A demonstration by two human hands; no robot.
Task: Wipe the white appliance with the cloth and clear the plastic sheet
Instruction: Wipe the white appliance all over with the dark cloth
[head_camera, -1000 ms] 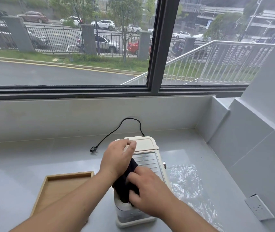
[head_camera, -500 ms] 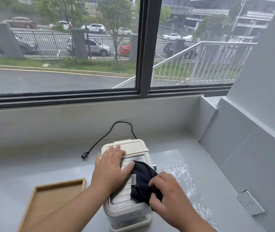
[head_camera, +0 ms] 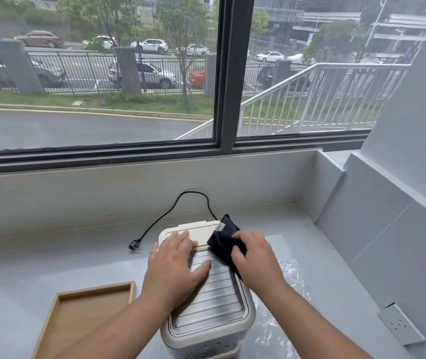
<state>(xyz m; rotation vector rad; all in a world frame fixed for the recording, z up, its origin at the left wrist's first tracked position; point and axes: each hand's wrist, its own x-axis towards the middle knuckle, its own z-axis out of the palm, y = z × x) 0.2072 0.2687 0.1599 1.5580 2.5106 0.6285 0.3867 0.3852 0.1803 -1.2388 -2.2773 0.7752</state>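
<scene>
A grey counter (head_camera: 51, 260) below a window holds the white ribbed-top appliance (head_camera: 214, 296), standing on a clear crinkled plastic sheet (head_camera: 289, 281). The left hand (head_camera: 178, 265) lies flat on its top, fingers spread (steadying). The right hand (head_camera: 255, 257) pinches the dark navy cloth (head_camera: 223, 238) against the appliance's far right corner.

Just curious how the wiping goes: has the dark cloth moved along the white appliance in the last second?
Yes. The dark cloth, under the right hand, has slid from the white appliance's near end to its far right corner, towards the window.
</scene>
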